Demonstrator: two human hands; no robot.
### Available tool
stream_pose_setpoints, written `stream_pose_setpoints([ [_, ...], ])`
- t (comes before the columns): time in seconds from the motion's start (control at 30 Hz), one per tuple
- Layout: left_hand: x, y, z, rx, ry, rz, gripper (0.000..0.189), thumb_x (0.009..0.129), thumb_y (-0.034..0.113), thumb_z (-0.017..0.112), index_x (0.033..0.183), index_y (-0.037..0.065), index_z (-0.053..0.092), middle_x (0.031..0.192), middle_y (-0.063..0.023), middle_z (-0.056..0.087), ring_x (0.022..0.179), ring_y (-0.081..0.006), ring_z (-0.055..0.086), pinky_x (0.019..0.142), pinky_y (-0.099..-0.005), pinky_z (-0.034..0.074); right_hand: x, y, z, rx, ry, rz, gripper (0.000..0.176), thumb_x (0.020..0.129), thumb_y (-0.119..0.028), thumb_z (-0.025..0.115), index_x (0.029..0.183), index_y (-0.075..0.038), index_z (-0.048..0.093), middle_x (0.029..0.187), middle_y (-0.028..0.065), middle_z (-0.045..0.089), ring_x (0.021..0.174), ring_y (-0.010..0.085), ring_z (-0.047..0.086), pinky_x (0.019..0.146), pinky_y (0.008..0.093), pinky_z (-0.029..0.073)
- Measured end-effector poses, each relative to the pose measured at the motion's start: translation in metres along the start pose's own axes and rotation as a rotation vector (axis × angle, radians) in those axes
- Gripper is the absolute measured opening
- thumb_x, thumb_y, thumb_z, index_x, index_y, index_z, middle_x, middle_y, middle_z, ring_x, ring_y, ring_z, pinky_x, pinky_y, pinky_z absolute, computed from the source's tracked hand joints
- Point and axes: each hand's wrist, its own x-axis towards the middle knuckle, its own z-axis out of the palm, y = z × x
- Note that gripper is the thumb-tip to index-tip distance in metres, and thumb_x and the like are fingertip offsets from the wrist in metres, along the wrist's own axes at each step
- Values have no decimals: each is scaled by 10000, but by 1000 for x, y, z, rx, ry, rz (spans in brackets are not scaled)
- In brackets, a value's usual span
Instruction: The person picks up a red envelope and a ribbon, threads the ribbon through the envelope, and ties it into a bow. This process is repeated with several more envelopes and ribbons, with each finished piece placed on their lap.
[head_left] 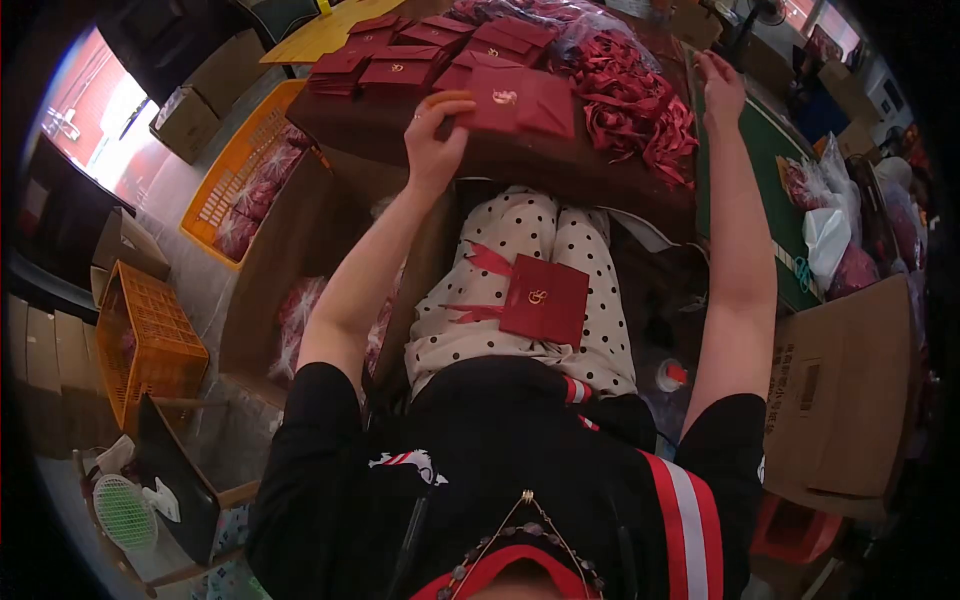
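Note:
My left hand (436, 145) is closed on the left edge of a dark red pouch (540, 105) with a gold emblem, raised at the near edge of the brown-covered table (400, 125). My right hand (720, 88) is lifted to the right of a heap of dark red ribbons (635, 105). Its fingertips are pinched together, and whatever is in them is too small to make out. Another dark red pouch (558, 300) with a gold emblem lies on my lap, red ribbon tails (478, 312) reaching out from its left side.
Stacks of similar red pouches (400, 70) lie along the table's back. A cardboard box (290, 230) with bagged red items stands by my left leg, orange crates (150, 335) beyond it. To the right are a green surface (745, 170), turquoise scissors (803, 272) and a large carton (845, 390).

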Motion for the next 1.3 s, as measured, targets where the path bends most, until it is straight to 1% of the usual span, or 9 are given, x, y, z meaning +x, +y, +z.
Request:
stream_pose_setpoints([
  [0.03, -17, 7, -4, -22, -58, -24, 268, 766, -83, 583, 974, 17, 719, 1074, -119, 690, 1029, -250, 646, 945, -329, 484, -1, -17, -1, 107, -31, -104, 202, 936, -111, 695, 1113, -16, 670, 1027, 52, 715, 930, 140, 665, 829, 265, 543],
  [0.27, -136, 48, -22, -322, -433, -452, 264, 923, 141, 519, 963, -28, 717, 1114, -146, 669, 1020, -219, 601, 916, -329, 454, -77, -103, -5, 329, -99, -267, 170, 967, -90, 634, 1122, -27, 667, 1001, 44, 699, 889, 121, 648, 797, 241, 500],
  [0.37, -169, 56, -22, 25, -622, -675, 209, 832, 191, 783, 912, 12, 710, 999, -113, 658, 814, -188, 623, 719, -307, 492, -170, -121, -1, 255, -300, -44, 189, 947, -68, 657, 1128, -27, 693, 987, 15, 687, 883, 85, 630, 791, 221, 490],
  [0.5, -192, 57, -18, 233, -541, -678, 390, 778, 225, 831, 1065, 33, 651, 977, -114, 609, 886, -254, 636, 808, -350, 524, -269, -69, -4, -127, -705, 70, 169, 932, -50, 663, 1093, -60, 713, 901, -29, 648, 821, 32, 559, 739, 187, 438],
  [0.6, -192, 59, -16, 323, -596, -907, 605, 742, 249, 849, 1271, 89, 603, 1167, -168, 563, 1049, -318, 632, 936, -398, 517, -325, -17, -1, -152, -814, 416, 151, 910, -73, 692, 1053, -36, 722, 887, -17, 665, 811, 64, 586, 742, 217, 467],
  [0.77, -198, 61, -14, 518, -656, -736, 661, 732, 266, 847, 1326, 113, 602, 1198, -168, 565, 1046, -343, 615, 933, -412, 506, -369, 47, 15, -290, -782, 408, 141, 877, -139, 727, 985, -50, 741, 893, 63, 734, 782, 126, 665, 733, 275, 524],
  [0.93, -202, 66, -15, 493, -551, -574, 530, 747, 257, 823, 1227, 101, 660, 1036, -128, 634, 989, -313, 630, 875, -392, 515, -377, 48, 20, -567, -788, 235, 212, 840, -254, 736, 955, -77, 748, 867, 102, 746, 720, 223, 708, 670, 336, 537],
  [1.13, -195, 72, -14, 300, -487, -686, 315, 743, 202, 765, 1024, 69, 719, 791, -105, 661, 760, -288, 655, 696, -386, 523, -384, 35, 22, -666, -790, 15, 171, 818, -213, 726, 901, -63, 725, 835, 123, 720, 707, 273, 697, 664, 371, 542],
  [1.3, -199, 73, -12, 269, -551, -766, 370, 769, 195, 754, 1102, 42, 704, 905, -123, 671, 834, -264, 657, 780, -363, 521, -389, 31, 21, -670, -827, -134, 142, 801, -171, 716, 872, -50, 693, 833, 133, 695, 730, 313, 683, 675, 394, 538],
])
